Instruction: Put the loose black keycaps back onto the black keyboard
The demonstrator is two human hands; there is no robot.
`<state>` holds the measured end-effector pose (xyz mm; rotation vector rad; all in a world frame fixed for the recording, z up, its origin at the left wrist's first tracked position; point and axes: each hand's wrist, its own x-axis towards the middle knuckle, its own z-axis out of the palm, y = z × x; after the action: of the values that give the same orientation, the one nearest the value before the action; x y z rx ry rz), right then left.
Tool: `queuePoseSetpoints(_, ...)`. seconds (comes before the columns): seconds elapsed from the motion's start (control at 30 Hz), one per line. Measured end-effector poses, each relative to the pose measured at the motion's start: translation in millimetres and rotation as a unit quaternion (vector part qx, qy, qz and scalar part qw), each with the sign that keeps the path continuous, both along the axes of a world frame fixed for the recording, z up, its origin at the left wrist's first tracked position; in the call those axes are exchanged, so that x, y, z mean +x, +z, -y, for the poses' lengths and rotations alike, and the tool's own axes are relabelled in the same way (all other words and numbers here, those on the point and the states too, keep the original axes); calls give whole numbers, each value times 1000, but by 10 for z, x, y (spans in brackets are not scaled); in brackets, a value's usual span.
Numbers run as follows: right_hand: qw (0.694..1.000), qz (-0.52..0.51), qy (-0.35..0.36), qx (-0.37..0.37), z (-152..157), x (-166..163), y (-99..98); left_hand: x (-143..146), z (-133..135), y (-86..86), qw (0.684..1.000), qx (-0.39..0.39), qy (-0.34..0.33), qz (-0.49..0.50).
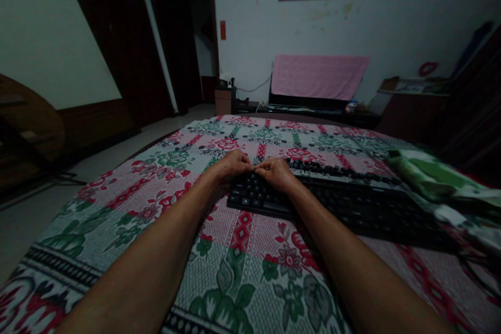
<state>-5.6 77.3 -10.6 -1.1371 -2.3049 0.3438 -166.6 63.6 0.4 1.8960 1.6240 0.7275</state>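
A black computer keyboard [352, 203] lies on the flowered cloth, stretching off to the right. At its upper left corner, my left hand [235, 162] has its thumb and fingers drawn together in a pinch. My right hand [276, 172] pinches right beside it, over the left part of the keys. The fingertips of the two hands nearly meet, and whatever is between them is too small and dark to make out. Just beyond the keyboard runs a row of small loose black pieces [332, 169] that look like keycaps.
The floral tablecloth [223, 240] covers a broad surface. To the right lie a green and white crumpled package [426, 175] and a dark cable [477, 274]. Farther back, a pink cloth [319, 77] drapes over something on a low cabinet.
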Motion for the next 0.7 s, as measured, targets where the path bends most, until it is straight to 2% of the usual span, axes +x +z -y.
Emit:
queuePoseSetpoints(0.1, 1000, 5, 3, 14, -11, 4, -13, -36, 2, 4, 999, -20, -26, 27)
queuePoseSetpoints(0.23, 1000, 13, -10, 15, -18, 2, -8, -48, 9, 22, 999, -19, -33, 16)
queuePoseSetpoints(0.43, 1000, 13, -7, 8, -18, -15, 1, 6, 30, 69, 999, -19, 24, -31)
queuePoseSetpoints(0.6, 1000, 16, -11, 4, -28, -18, -6, 63, 68, 75, 998, -24, 56, -20)
queuePoseSetpoints(0.7, 1000, 21, 11, 2, -31, -1, 5, 102, 79, 85, 997, -41, 72, -5)
